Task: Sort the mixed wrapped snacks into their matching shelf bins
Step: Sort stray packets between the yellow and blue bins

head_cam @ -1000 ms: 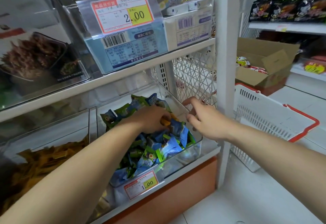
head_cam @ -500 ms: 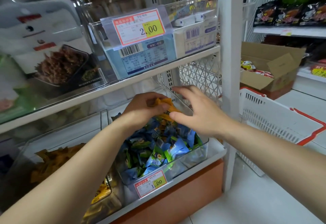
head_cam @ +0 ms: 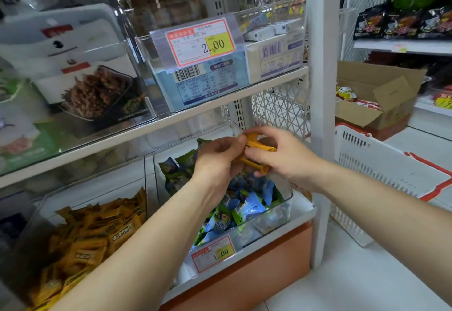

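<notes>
Both hands meet above the clear right bin point(head_cam: 281, 203) on the bottom shelf, which is full of blue and green wrapped snacks point(head_cam: 247, 209). My left hand point(head_cam: 217, 159) and my right hand point(head_cam: 281, 156) together pinch a small bunch of orange wrapped snacks point(head_cam: 256, 148) held just over that pile. The clear left bin point(head_cam: 73, 195) beside it holds a heap of matching orange wrapped snacks point(head_cam: 93, 237).
The shelf above carries clear bins with boxed goods and a 2.00 price tag point(head_cam: 200, 41). A 1.00 tag point(head_cam: 212, 253) hangs on the right bin's front. A white upright post point(head_cam: 322, 115) stands right of it. A white and red basket point(head_cam: 391, 176) and a cardboard box point(head_cam: 376, 98) sit further right.
My left hand lifted orange snacks out of the blue and green pile. My right hand came over from the bin's rim and now holds them too.
</notes>
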